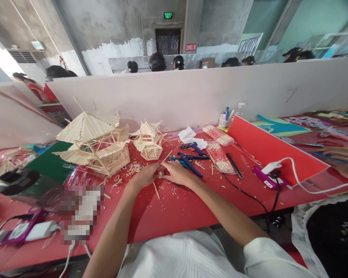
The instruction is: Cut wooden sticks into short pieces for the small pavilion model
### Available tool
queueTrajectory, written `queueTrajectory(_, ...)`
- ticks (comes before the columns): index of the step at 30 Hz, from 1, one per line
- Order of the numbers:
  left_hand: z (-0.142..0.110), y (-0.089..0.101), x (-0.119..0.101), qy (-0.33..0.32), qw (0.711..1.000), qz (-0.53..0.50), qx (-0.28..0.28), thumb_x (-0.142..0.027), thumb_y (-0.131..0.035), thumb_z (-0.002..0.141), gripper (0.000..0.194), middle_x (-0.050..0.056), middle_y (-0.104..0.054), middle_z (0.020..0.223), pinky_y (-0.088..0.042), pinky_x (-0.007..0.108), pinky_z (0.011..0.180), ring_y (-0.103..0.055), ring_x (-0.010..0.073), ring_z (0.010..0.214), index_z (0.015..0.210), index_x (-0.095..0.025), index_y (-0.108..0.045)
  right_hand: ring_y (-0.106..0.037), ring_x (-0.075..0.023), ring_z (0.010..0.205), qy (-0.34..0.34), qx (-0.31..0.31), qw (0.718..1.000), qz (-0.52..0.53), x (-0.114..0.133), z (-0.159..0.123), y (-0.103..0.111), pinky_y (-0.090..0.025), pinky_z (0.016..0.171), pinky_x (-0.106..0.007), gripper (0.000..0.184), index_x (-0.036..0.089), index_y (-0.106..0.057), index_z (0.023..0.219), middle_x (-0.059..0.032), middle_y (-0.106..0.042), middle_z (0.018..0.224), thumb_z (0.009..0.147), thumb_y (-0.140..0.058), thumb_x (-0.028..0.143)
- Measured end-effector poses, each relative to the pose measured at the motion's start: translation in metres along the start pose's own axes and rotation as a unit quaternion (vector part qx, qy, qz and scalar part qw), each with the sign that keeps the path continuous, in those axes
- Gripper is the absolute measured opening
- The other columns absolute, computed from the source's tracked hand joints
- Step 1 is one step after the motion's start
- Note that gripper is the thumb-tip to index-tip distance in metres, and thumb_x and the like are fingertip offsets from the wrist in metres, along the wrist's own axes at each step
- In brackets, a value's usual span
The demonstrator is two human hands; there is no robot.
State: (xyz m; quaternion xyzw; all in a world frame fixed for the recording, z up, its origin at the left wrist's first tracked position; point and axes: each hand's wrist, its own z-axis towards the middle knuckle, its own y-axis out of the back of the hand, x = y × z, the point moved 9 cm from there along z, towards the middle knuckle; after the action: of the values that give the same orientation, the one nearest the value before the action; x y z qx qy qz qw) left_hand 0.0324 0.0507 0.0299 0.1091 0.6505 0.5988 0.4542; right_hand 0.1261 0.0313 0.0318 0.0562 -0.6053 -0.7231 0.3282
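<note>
My left hand point(145, 177) and my right hand point(176, 172) meet over the red table, fingers closed on a small bundle of short wooden stick pieces point(161, 174). Its exact shape is partly hidden by my fingers. Just below, a loose wooden stick point(156, 190) lies by my left fingertips. Behind my hands stands a small pavilion model point(151, 148) of wooden sticks. Farther left is a larger stick pavilion point(111, 156) with a ribbed roof. Beside my right hand lie blue-handled pliers point(191, 165) and a blue glue gun point(193, 146).
Packs of sticks point(220, 157), white tissue point(188, 134) and a black pen point(234, 166) lie to the right. A red board point(266, 150) borders a co-worker's hand point(340, 154). Left are a clear bottle point(26, 185) and purple power strip point(23, 227). Wood scraps litter the table.
</note>
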Motion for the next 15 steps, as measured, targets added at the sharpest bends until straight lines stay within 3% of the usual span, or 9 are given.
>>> queueTrajectory(10, 0.0005, -0.0028, 0.0019, 0.000, 1.000, -0.007, 0.005, -0.002, -0.055, 0.079, 0.032, 0.010, -0.072, 0.102, -0.052, 0.032, 0.087, -0.068, 0.0236, 0.097, 0.105, -0.018, -0.062, -0.066, -0.0273, 0.108, -0.003, -0.001, 1.000, 0.022, 0.0011, -0.0005, 0.0009, -0.036, 0.090, -0.037, 0.047, 0.018, -0.055, 0.126, -0.0102, -0.074, 0.108, 0.084, -0.076, 0.020)
queueTrajectory(15, -0.0010, 0.0027, -0.0023, 0.000, 1.000, 0.013, -0.004, 0.004, -0.045, 0.076, 0.041, 0.011, -0.072, 0.102, -0.050, 0.032, 0.089, -0.068, 0.0235, 0.098, 0.106, -0.017, -0.064, -0.065, -0.0273, 0.110, 0.000, -0.002, 1.000, 0.024, 0.0003, -0.0007, 0.0003, -0.036, 0.091, -0.037, 0.048, 0.019, -0.056, 0.126, -0.0105, -0.073, 0.109, 0.084, -0.077, 0.022)
